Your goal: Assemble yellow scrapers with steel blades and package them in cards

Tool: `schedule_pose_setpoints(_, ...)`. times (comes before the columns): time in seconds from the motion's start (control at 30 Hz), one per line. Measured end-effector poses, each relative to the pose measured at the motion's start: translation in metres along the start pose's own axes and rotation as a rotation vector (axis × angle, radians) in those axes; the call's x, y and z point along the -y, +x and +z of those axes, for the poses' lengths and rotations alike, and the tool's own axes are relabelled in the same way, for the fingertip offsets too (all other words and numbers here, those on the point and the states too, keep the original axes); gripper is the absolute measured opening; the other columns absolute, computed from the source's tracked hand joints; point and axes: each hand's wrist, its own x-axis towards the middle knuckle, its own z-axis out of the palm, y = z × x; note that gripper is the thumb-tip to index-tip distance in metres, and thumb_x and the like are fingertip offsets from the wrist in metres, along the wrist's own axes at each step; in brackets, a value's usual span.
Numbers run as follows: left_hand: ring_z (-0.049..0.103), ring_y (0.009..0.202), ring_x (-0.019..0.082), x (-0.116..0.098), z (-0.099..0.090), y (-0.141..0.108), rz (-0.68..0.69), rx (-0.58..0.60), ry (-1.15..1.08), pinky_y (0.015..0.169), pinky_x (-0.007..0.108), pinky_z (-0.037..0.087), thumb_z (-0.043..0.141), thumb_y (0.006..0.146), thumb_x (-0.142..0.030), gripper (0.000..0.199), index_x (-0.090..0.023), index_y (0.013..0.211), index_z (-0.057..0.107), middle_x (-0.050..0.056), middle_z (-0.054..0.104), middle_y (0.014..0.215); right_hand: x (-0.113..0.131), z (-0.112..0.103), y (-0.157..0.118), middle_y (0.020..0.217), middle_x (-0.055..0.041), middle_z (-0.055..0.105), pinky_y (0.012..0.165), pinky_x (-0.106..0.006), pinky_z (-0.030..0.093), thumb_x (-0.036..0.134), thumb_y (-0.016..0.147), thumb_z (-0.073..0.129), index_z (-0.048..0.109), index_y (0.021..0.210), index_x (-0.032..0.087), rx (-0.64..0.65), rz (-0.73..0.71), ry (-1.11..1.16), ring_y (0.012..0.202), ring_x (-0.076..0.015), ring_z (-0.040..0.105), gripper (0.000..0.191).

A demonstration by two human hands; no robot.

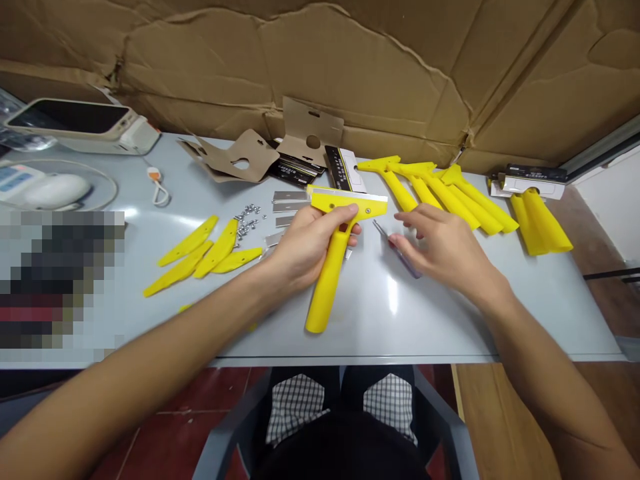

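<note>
My left hand is closed around a yellow scraper, its thumb pressed on the head just below the metal blade. Two screws show in that head, and the handle slants down toward the table's front edge. To the right, my right hand has its thumb and fingers apart. A small screwdriver with a dark purple handle lies under its thumb; whether they touch I cannot tell. Beside my left hand are several loose metal blades, a scatter of small screws and several flat yellow plastic pieces.
Several yellow scraper handles lie in a row at the back right, with packaged scrapers farther right. Opened cardboard sleeves stand at the back. A phone-like device and a white corded device occupy the left. Cardboard sheeting lines the wall.
</note>
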Motion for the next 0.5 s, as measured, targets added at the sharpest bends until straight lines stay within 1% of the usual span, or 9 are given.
schedule_pose_setpoints(0.03,0.061,0.065,0.011,0.002,0.0,0.0,0.006,0.014,0.005,0.053,0.019,0.049,0.08,0.087,-0.022,0.016,-0.013,0.099,0.073,0.004,0.068,0.079,0.002,0.001,0.001,0.103,-0.0105,0.076,0.064,-0.037,0.047,0.042,0.101,0.067,0.078,0.12,0.019,-0.056,0.035,0.187,0.077,-0.0225,0.068,0.032)
schedule_pose_setpoints(0.1,0.062,0.067,0.012,0.005,-0.001,0.0,0.023,0.045,0.018,0.054,0.02,0.05,0.082,0.085,-0.022,0.019,-0.013,0.099,0.074,0.006,0.07,0.086,0.005,0.004,0.003,0.096,-0.0073,0.075,0.059,-0.035,0.05,0.054,0.097,0.073,0.078,0.117,0.021,-0.09,0.156,0.624,0.067,-0.0185,0.065,0.038)
schedule_pose_setpoints(0.17,0.062,0.068,0.012,0.007,-0.001,0.0,0.046,0.076,0.032,0.056,0.021,0.051,0.084,0.084,-0.023,0.019,-0.012,0.097,0.076,0.007,0.071,0.088,0.008,0.009,0.006,0.091,-0.0052,0.073,0.049,-0.032,0.048,0.06,0.089,0.083,0.078,0.11,0.022,-0.058,0.292,1.008,0.06,-0.0159,0.063,0.044)
schedule_pose_setpoints(0.23,0.061,0.067,0.012,0.008,0.0,-0.001,0.064,0.097,0.055,0.059,0.022,0.053,0.084,0.085,-0.025,0.018,-0.012,0.096,0.077,0.006,0.071,0.084,0.008,0.013,0.008,0.088,-0.0046,0.073,0.045,-0.029,0.045,0.056,0.079,0.093,0.078,0.103,0.021,-0.014,0.392,1.259,0.057,-0.014,0.062,0.045)
schedule_pose_setpoints(0.27,0.061,0.066,0.012,0.008,0.0,-0.001,0.065,0.105,0.071,0.06,0.022,0.053,0.083,0.085,-0.025,0.017,-0.012,0.095,0.077,0.005,0.07,0.081,0.007,0.016,0.009,0.088,-0.0046,0.074,0.044,-0.028,0.044,0.052,0.076,0.096,0.078,0.1,0.021,0.01,0.426,1.338,0.057,-0.0131,0.062,0.043)
schedule_pose_setpoints(0.33,0.061,0.064,0.011,0.009,0.001,-0.003,0.062,0.12,0.105,0.06,0.022,0.053,0.081,0.087,-0.026,0.015,-0.013,0.092,0.077,0.004,0.069,0.077,0.007,0.019,0.01,0.086,-0.0051,0.075,0.044,-0.026,0.044,0.046,0.072,0.099,0.078,0.091,0.019,0.073,0.469,1.418,0.057,-0.0116,0.061,0.039)
schedule_pose_setpoints(0.43,0.06,0.062,0.011,0.009,0.003,-0.007,0.071,0.137,0.148,0.059,0.022,0.053,0.083,0.086,-0.027,0.016,-0.013,0.085,0.075,0.004,0.069,0.074,0.009,0.022,0.011,0.085,-0.0055,0.076,0.045,-0.025,0.045,0.043,0.071,0.1,0.077,0.08,0.017,0.163,0.491,1.446,0.058,-0.0107,0.061,0.036)
schedule_pose_setpoints(0.5,0.061,0.061,0.012,0.008,0.005,-0.009,0.086,0.128,0.175,0.057,0.022,0.053,0.085,0.083,-0.028,0.019,-0.014,0.084,0.074,0.004,0.07,0.075,0.011,0.023,0.011,0.082,-0.0047,0.075,0.045,-0.025,0.044,0.041,0.069,0.101,0.075,0.075,0.017,0.188,0.511,1.456,0.058,-0.0101,0.059,0.036)
